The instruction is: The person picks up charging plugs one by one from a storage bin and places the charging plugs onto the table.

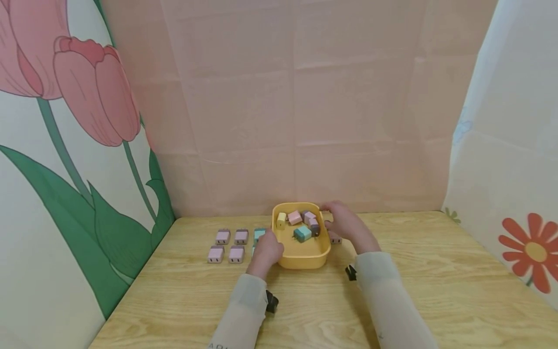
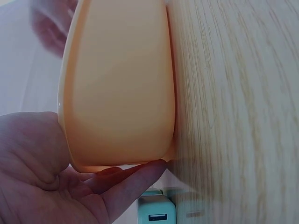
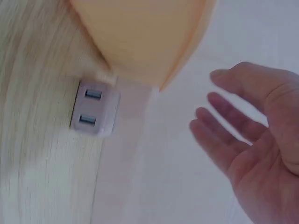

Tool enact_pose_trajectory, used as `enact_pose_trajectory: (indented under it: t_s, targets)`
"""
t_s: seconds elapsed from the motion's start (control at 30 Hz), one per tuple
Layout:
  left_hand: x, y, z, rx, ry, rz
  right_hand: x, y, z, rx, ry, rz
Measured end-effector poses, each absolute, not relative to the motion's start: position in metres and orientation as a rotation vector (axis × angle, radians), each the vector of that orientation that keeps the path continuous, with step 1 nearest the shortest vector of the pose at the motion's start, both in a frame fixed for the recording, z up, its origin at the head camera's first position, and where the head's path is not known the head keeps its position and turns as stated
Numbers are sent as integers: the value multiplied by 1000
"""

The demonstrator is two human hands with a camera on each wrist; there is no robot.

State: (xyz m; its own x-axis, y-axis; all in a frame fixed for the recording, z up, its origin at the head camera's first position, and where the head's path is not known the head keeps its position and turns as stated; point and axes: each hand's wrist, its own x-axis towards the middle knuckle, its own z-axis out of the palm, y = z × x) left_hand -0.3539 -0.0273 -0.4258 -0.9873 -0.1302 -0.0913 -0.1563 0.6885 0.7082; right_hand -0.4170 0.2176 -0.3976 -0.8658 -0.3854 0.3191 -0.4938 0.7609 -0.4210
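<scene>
A yellow plastic bin (image 1: 303, 262) stands on the table with several USB wall chargers inside: a yellow one (image 1: 281, 220), a pink one (image 1: 294, 217), a teal one (image 1: 302, 233) and lilac ones (image 1: 314, 226). My left hand (image 1: 268, 250) grips the bin's left side, with the thumb by the rim and fingers along the outer wall. Beside the right rim, my right hand (image 3: 257, 135) is held with fingers loosely extended; the right wrist view shows it apart from the bin and holding nothing. A pinkish two-port charger (image 3: 95, 108) lies right of the bin.
Several lilac chargers (image 1: 237, 254) sit in two rows left of the bin. Teal chargers (image 1: 259, 234) are partly hidden behind my left hand. A pink cloth wall (image 1: 296, 106) rises behind the wooden table (image 1: 174, 300), with flower-printed panels on both sides.
</scene>
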Motion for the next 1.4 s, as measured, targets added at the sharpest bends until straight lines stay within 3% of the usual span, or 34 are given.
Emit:
enact_pose_trajectory:
  t_s: [0.47, 0.8, 1.1, 1.4]
  targets:
    - [-354, -27, -425, -226, 2877, 1191, -419, 174, -418, 1120, -2785, 538]
    - [-353, -26, -424, -213, 2892, 1179, -416, 155, -436, 1068, -2848, 366]
    - [-425, -44, -488, -167, 2896, 1106, -412, 151, -434, 1014, -2864, 319]
    - [-356, -28, -428, -235, 2890, 1194, -408, 148, -429, 996, -2927, 346]
